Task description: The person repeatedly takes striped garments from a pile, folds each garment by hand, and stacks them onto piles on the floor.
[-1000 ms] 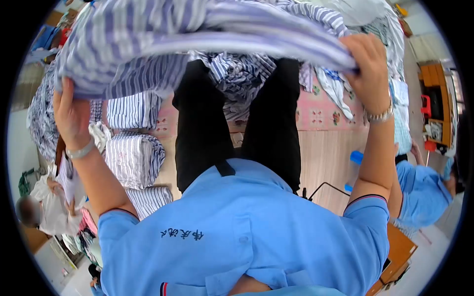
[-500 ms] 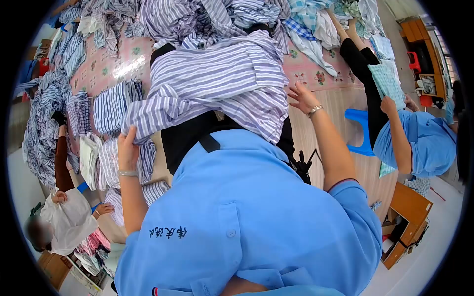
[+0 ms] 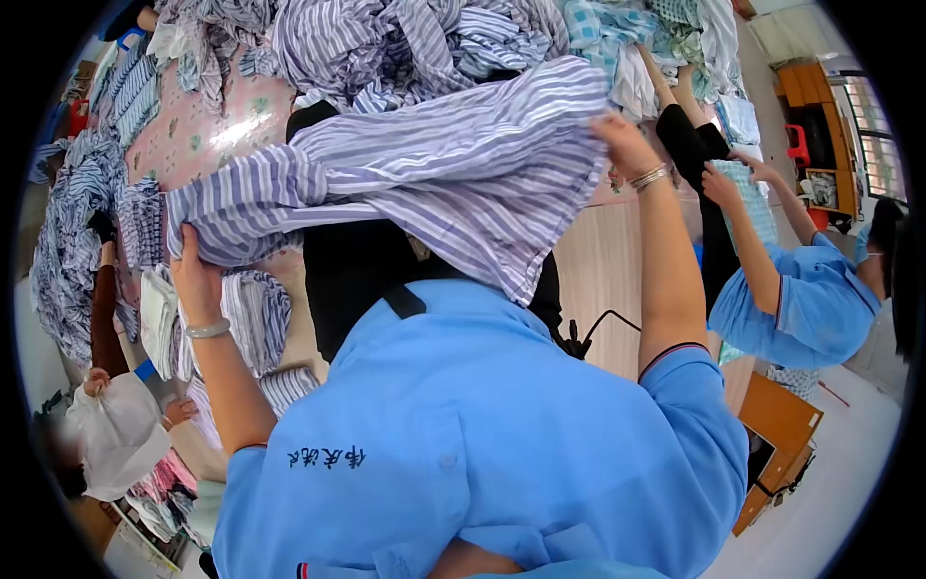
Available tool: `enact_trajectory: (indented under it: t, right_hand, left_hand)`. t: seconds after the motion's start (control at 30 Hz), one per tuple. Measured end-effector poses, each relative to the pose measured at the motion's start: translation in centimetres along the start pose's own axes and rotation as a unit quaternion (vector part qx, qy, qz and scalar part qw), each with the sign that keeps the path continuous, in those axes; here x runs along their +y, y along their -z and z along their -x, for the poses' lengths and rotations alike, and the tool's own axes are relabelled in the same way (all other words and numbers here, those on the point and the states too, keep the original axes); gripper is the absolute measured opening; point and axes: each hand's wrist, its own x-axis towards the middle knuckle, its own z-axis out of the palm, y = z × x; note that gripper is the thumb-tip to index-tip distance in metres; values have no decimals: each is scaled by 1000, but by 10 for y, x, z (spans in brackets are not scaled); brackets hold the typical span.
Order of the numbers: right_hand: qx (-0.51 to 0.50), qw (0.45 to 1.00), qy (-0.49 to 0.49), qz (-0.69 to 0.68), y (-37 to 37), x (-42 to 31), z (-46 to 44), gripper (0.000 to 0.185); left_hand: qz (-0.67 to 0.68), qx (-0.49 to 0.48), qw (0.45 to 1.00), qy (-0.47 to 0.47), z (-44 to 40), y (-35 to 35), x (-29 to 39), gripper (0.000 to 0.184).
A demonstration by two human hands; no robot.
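A purple-and-white striped shirt (image 3: 424, 154) is stretched out sideways in front of me, over my black-clad legs and the table edge. My left hand (image 3: 198, 275) is closed on the sleeve end at the left, thumb showing at the cuff. At the opposite side, my right hand (image 3: 625, 145) has its fingers closed on the shirt's edge, slightly blurred by motion. The fabric between the hands hangs in loose folds, its lower corner drooping toward my waist.
A heap of striped clothes (image 3: 386, 43) covers the table's far side. Folded striped garments (image 3: 253, 318) lie at left, near a co-worker in white (image 3: 121, 434). At right, a blue-shirted co-worker (image 3: 801, 299) holds a checked green cloth (image 3: 750, 198). A wooden cabinet (image 3: 786, 425) stands lower right.
My right hand, open and apart from the shirt before, has moved up and taken its right edge. My left hand has drawn the sleeve outward to the left, and the shirt is spread wider.
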Motion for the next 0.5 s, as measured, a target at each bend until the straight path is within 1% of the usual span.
enact_trajectory:
  t: [0.03, 0.07, 0.13, 0.17, 0.23, 0.27, 0.3, 0.33, 0.37, 0.4, 0.47, 0.5]
  right_hand:
    - [-89, 994, -39, 46, -9, -7, 1, 20]
    - [-80, 994, -68, 31, -3, 6, -4, 20]
    - [-22, 991, -76, -104, -5, 7, -1, 20]
    - [-23, 991, -81, -104, -5, 9, -1, 20]
    - [60, 987, -89, -123, -15, 11, 4, 19]
    - [62, 986, -94, -124, -16, 13, 6, 19]
    - [61, 992, -111, -21, -15, 17, 8, 20]
    - [58, 986, -130, 82, -12, 26, 11, 21]
    - [70, 989, -83, 103, -2, 53, 5, 18]
    - [112, 967, -145, 178, -6, 47, 10, 20]
    - [77, 956, -215, 185, 16, 53, 2, 25]
    - [59, 938, -217, 263, 25, 43, -3, 26]
  left_hand:
    - [34, 0, 999, 4, -4, -8, 1, 32]
    - [41, 2, 999, 4, -5, -15, 3, 32]
    - [48, 2, 999, 16, 2, -22, 7, 32]
    - [50, -1, 999, 17, -1, -15, 4, 32]
    - [44, 5, 999, 8, -5, -11, 1, 31]
    - [45, 10, 999, -7, -8, -11, -1, 31]
    - [45, 10, 999, -18, -8, -16, 0, 31]
    - [40, 12, 999, -9, -9, -15, 2, 31]
    - [49, 13, 999, -4, -10, -13, 3, 32]
    - [51, 11, 999, 10, -9, -9, 3, 33]
    - [61, 4, 998, 14, -12, -13, 4, 34]
    - [57, 9, 998, 12, -13, -14, 6, 33]
